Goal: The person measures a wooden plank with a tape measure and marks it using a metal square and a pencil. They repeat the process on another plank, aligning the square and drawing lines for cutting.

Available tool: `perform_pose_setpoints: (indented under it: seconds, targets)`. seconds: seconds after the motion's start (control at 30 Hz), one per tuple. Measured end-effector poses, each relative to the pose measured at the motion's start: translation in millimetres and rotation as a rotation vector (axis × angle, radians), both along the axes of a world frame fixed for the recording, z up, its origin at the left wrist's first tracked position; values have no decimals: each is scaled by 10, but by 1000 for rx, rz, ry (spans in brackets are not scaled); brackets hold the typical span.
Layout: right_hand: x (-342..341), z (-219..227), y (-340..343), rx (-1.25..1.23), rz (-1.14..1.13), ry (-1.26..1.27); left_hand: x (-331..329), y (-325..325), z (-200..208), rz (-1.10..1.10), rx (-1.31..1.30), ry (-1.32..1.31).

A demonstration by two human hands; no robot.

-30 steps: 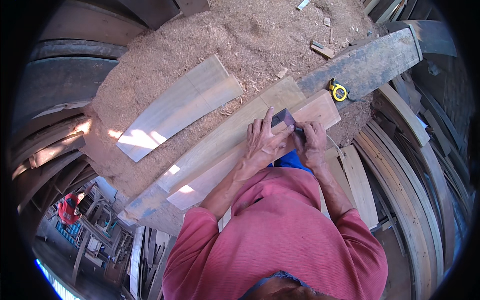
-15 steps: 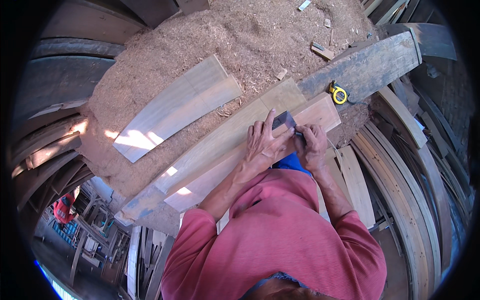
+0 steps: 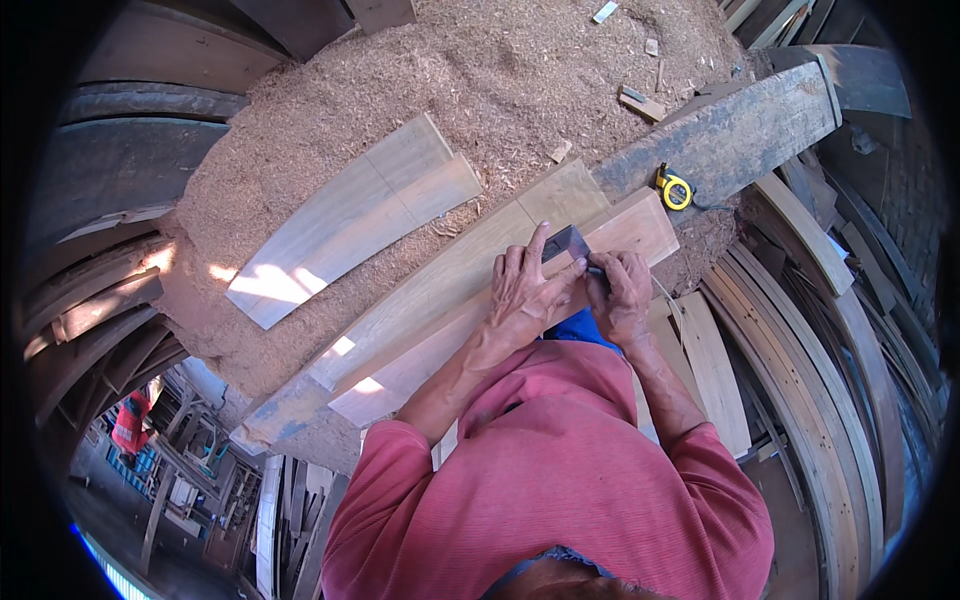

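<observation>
Two pale boards lie side by side in front of me: a farther board with a pencil line across it, and a nearer board. My left hand rests over the nearer board, its index finger and thumb spread around a dark, flat-faced block and holding it against the wood. Beside it, my right hand is closed, fingertips pinched next to the block's near end. Something dark shows under the right fingers, but its kind is mostly hidden.
The boards lie on a thick, worn plank, with a yellow tape measure at right. A loose marked board lies on sawdust. Curved planks are stacked at right. Another person in red is far left.
My hands and the dark block stay almost in place, with only a slight shift of the view. Far left, the person in red has changed posture.
</observation>
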State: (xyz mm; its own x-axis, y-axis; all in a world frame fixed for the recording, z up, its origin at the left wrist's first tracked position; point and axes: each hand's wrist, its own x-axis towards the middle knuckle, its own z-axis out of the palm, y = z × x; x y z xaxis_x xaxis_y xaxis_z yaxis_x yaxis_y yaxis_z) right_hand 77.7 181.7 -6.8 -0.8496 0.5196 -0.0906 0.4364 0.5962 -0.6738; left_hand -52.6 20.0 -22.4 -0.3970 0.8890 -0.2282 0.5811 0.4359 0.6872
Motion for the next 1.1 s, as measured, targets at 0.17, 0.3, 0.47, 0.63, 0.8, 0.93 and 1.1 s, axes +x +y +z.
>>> perform_pose_setpoints:
  seconds: [0.17, 0.3, 0.47, 0.63, 0.8, 0.93, 1.1]
  targets:
    - [-2, 1, 6, -17, 1, 12, 2, -4, -3, -4, -14, -12]
    - [-4, 3, 11, -20, 0, 11, 0, -6, 1, -9, -22, -20]
    - [14, -11, 4, -26, -3, 5, -7, -2, 14, -9, -17, -13]
    - [27, 31, 74, -173, -48, -21, -13, 2, 23, -16, -21, -15]
    - [147, 333, 294, -39, -234, -12, -16, -4, 40, -29, -29, -12]
    - [169, 426, 337, -313, -306, 38, -31, 8, 33, -52, -44, 7]
    - [143, 390, 297, -432, -342, 71, -42, 5, 61, -59, -58, 5]
